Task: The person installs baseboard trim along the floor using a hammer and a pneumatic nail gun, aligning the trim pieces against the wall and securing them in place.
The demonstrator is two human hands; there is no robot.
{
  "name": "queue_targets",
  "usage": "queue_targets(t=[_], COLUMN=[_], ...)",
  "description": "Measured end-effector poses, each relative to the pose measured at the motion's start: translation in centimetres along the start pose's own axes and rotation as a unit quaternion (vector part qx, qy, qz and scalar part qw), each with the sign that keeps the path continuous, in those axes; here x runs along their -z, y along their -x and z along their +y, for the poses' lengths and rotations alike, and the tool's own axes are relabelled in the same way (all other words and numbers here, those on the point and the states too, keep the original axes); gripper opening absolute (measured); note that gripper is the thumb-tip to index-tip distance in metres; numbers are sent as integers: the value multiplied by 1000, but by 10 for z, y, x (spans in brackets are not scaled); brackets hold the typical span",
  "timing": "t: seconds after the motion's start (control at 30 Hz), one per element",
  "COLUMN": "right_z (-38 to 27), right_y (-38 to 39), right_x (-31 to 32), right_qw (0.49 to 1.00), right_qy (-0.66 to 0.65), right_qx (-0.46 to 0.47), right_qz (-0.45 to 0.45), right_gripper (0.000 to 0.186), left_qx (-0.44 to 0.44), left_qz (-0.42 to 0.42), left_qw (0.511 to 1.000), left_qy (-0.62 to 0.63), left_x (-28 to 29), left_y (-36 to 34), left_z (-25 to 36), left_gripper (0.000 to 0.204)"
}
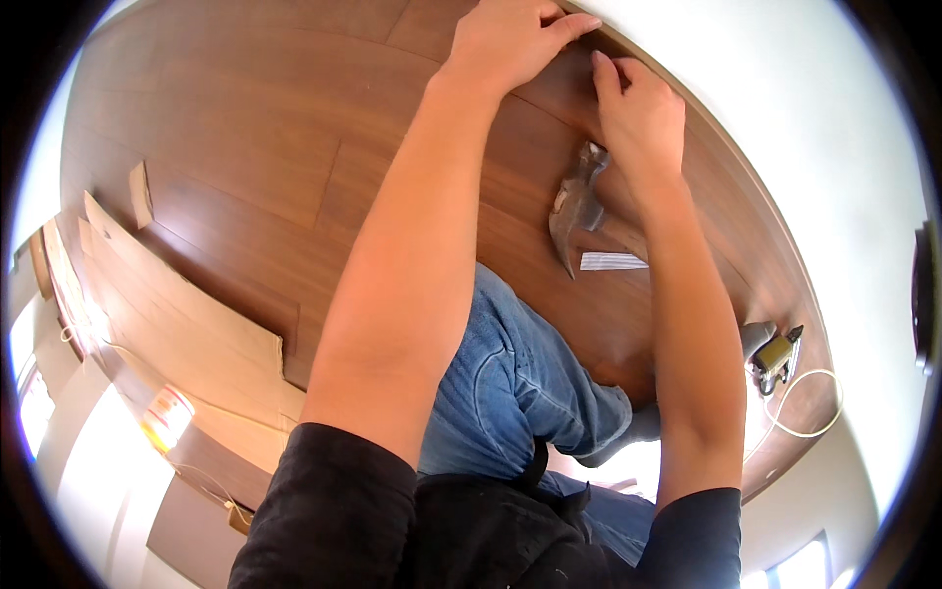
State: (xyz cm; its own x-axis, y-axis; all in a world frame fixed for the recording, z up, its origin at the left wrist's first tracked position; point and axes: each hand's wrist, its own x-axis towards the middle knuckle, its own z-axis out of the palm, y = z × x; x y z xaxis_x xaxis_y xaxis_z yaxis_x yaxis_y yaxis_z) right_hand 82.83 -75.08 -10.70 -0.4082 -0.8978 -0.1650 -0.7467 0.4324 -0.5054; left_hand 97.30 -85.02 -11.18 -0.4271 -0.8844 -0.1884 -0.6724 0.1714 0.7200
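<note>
Both hands are stretched out to the far edge of the wooden floor (245, 118), where a narrow brown trim strip (744, 172) follows the foot of the white wall (814, 108). Fingers curled under, the left hand (510, 41) reaches its thumb out to the strip. Just beside it, nearer the person, the right hand (643, 110) has its thumb and forefinger raised close together and the other fingers folded in. Whether either of them has hold of something small, I cannot tell. The strip runs directly beyond the fingertips and curves down past the right forearm.

Close below the right hand lies a claw hammer (579, 201), its scuffed grey metal head on the floor with the curved claw toward the person; the wooden handle passes behind the right forearm. Next to the handle is a flat, pale, striped piece (610, 261), straight-edged and slim.

The floor is of reddish-brown boards, smooth and softly shiny, with fine dark seams. Toward its left edge lies a large tan cardboard sheet (186, 314), matt and ragged along one side, with a small cardboard scrap (141, 194) apart from it. Near the right edge sit an olive and black tool (775, 353) and a looped, pale cord (839, 393).
</note>
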Motion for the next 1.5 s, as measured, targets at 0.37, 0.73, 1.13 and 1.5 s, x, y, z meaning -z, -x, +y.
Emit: queue_targets(t=[0.37,0.73,1.13,1.5], right_z=[2,23,7,59], right_y=[-25,-27,-27,26], right_x=[3,-4,5,32], right_qw=[956,950,949,992], right_qy=[281,247,285,117], right_qx=[80,141,129,17], right_qz=[14,129,46,35], right_gripper=[49,45,46,45], left_qx=[-51,-26,2,-9], left_qz=[36,0,-85,36], left_qw=[998,999,992,989], left_qy=[-22,23,-98,-143], left_x=[-2,3,4,-20], left_y=[1,6,-2,4], left_z=[-10,-8,5,3], left_gripper=[57,51,33,42])
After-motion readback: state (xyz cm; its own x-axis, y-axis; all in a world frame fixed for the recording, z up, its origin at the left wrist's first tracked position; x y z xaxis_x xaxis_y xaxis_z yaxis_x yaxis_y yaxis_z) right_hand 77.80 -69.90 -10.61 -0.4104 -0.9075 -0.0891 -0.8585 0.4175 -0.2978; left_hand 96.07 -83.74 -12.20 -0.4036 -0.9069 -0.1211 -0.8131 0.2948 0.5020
